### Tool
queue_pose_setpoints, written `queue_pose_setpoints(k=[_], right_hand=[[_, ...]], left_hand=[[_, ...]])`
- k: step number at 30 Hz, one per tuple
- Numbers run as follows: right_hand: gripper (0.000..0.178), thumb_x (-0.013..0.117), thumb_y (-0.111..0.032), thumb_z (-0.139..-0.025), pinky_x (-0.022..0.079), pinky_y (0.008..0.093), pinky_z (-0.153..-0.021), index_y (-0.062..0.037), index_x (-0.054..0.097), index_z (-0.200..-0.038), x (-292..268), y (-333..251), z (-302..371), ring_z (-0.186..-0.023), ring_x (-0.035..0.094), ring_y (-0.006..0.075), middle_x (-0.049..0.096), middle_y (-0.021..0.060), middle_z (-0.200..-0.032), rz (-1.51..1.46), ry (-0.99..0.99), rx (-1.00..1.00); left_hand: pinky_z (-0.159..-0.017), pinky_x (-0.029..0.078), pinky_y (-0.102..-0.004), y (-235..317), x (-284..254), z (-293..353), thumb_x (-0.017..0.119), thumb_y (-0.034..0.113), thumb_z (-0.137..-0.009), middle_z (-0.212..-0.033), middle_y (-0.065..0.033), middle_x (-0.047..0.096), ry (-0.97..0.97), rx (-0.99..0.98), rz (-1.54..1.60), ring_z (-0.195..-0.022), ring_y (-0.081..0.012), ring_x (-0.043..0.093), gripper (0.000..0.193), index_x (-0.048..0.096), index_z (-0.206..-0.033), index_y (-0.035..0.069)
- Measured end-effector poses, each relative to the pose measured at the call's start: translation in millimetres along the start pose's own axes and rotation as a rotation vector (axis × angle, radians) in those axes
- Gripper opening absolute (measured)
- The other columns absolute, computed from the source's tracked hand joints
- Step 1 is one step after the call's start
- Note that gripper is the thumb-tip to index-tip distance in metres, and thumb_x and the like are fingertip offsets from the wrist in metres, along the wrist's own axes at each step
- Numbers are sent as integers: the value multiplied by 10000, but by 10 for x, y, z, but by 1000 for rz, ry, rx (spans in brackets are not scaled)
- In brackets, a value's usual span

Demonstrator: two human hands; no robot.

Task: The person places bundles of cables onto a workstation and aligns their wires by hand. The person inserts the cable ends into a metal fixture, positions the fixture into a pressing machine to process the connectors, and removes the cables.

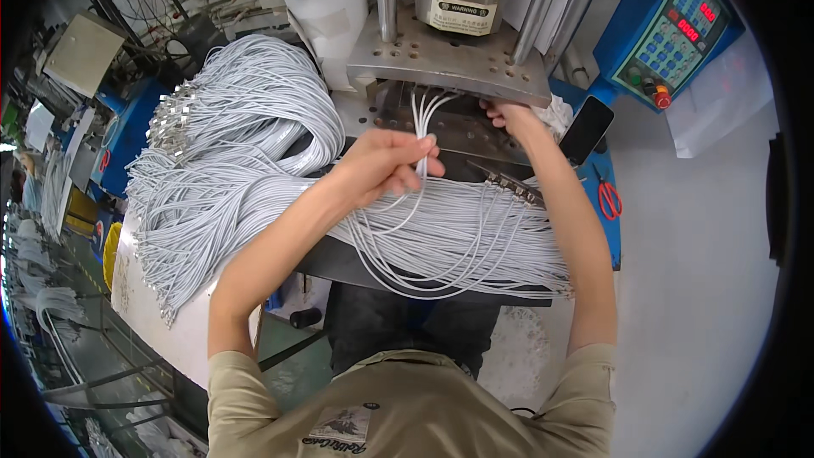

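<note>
My left hand [386,165] is closed round a few thin white cables [421,123] in front of a metal press. Their far ends fan out under the press's upper plate [449,61], over the dark lower block [462,123]. My right hand [510,117] reaches beneath that plate at the block's right side, fingers curled; whatever they grip there is hidden. Nearer me, a dark metal bar [513,188] with several small metallic fittings lies across a wide bundle of white cables [458,233]. Loose cable loops hang over the bundle below my left hand.
A large coiled heap of white cables [254,85] lies at the left. Beside my right forearm are a black phone [587,130] and red-handled scissors [609,199]. A blue control box [670,30] with lit digits and a red knob stands at the upper right.
</note>
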State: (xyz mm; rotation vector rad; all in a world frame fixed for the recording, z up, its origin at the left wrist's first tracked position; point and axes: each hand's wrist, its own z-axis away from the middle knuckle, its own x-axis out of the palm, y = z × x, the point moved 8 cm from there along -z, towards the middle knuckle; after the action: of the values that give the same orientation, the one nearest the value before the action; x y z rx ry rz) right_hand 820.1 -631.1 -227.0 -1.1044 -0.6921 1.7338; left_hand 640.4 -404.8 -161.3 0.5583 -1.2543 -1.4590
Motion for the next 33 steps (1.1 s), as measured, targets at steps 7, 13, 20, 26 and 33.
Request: queue_pose_setpoints(k=[7, 13, 20, 26, 33], right_hand=[[689, 614, -632, -949, 577, 526, -807, 14, 672, -1180, 352, -282, 685, -916, 732, 413, 719, 214, -1079, 890, 171, -514], [591, 679, -524, -936, 572, 528, -822, 4, 629, -1194, 459, -260, 925, -975, 714, 423, 691, 227, -1139, 960, 198, -621], [283, 699, -269, -950, 533, 500, -794, -21, 586, -1022, -499, 301, 2147, -973, 655, 418, 652, 188, -1017, 895, 390, -753], [200, 650, -196, -985, 515, 470, -788, -8, 582, -992, -639, 570, 2369, -937, 610, 415, 636, 164, -952, 825, 357, -807], [291, 592, -266, -1068, 498, 339, -676, 6, 587, -964, -781, 796, 2009, -748, 595, 167, 560, 53, -785, 303, 74, -365]], left_hand=[[-373, 446, -226, 331, -297, 1192, 618, 234, -1067, -854, -135, 753, 331, 281, -309, -423, -125, 599, 284, 670, -1014, -40], [-382, 444, -270, 907, -2374, 1031, 614, 383, -1056, -761, -143, 733, 1097, 656, -635, -431, -157, 631, 426, 645, -946, -27], [-452, 436, -308, 939, -2482, 987, 662, 475, -1013, -536, -66, 599, 1277, 401, -1099, -444, -143, 593, 536, 672, -756, 6], [-541, 449, -261, 674, 153, 393, 770, 232, -959, -642, -30, 673, 424, 748, -1013, -576, -70, 559, 206, 807, -919, 34], [-914, 519, -453, -395, 1534, 295, 824, 355, -816, -1139, -154, 694, 61, 1099, -1229, -1077, -349, 664, 423, 735, -1092, 48]])
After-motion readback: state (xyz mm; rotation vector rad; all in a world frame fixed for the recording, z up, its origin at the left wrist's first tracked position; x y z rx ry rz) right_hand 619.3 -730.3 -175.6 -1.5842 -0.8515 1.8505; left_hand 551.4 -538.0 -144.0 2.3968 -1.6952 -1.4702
